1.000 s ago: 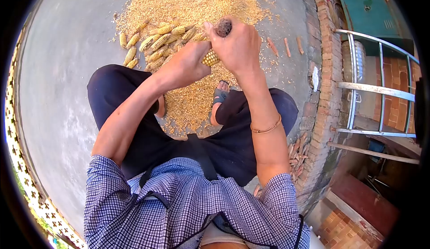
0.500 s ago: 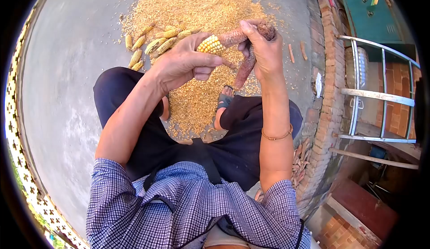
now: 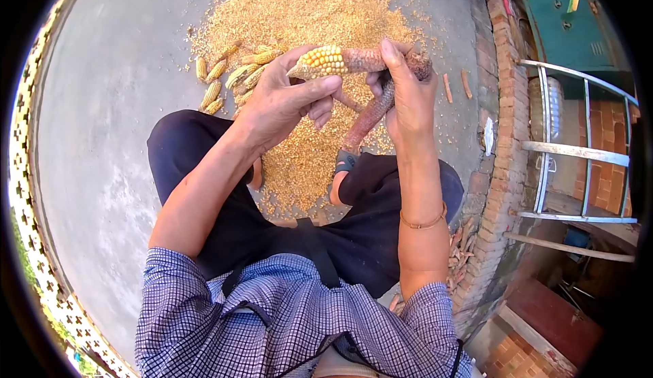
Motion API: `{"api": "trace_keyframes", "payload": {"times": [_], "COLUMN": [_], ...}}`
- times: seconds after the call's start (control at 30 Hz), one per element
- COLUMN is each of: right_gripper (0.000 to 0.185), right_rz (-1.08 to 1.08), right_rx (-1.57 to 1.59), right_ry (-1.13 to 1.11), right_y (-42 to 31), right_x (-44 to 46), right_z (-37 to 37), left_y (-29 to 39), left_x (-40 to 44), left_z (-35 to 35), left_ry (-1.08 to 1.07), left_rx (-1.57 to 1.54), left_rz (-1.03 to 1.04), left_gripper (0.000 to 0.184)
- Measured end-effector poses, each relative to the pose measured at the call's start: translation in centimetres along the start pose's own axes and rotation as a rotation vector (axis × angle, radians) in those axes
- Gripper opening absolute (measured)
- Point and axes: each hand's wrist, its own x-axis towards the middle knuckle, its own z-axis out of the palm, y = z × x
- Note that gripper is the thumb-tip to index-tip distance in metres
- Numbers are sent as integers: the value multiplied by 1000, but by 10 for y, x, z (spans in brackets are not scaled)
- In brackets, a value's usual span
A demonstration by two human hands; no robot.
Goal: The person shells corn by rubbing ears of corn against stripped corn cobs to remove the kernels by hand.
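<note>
A partly shelled corn ear (image 3: 325,61) lies level between my hands. Yellow kernels cover its left end, while the right part is bare reddish cob. My left hand (image 3: 279,99) cradles the kernel end between thumb and fingers. Closed around the bare end is my right hand (image 3: 412,95), its thumb on top. A second, stripped corncob (image 3: 369,121) slants down from that right hand, pressed against the ear. Part of both cobs is hidden by the right fingers. Below and beyond the hands, loose kernels (image 3: 299,14) are spread over the concrete floor.
Several unshelled ears (image 3: 212,93) lie left of the kernels. A few bare cobs (image 3: 447,88) are on the floor to the right, with more cobs (image 3: 462,249) beside the brick edging (image 3: 505,112). A metal rail frame (image 3: 575,148) stands beyond it.
The ear has shifted in my left hand, and more of its kernel-covered end shows. My left fingers have loosened a little. The lower cob has swung slightly left.
</note>
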Motion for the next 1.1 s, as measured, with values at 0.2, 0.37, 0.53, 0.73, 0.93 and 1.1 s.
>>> {"api": "trace_keyframes", "payload": {"times": [0.2, 0.37, 0.53, 0.73, 0.93, 1.1], "right_gripper": [20, 18, 19, 21, 21, 23], "right_rz": [-193, -329, -456, -176, 21, -28], "right_rx": [-37, -135, -255, -142, -38, -15], "right_ry": [-109, -201, -287, -132, 30, -9], "right_y": [-1, 1, 2, -5, 0, 1], "right_x": [-8, -7, -8, -12, -2, -6], "right_z": [7, 7, 9, 6, -4, 8], "left_y": [12, 11, 8, 15, 18, 7], "left_x": [1, 3, 5, 4, 2, 5], "left_z": [0, -4, -6, -5, 2, 5], "left_ry": [31, 24, 45, -43, -256, -139], "left_rx": [-178, -241, -252, -161, -339, 107], "left_rz": [39, 64, 118, 124, 45, 23], "left_gripper": [24, 25, 27, 37, 45, 37]}}
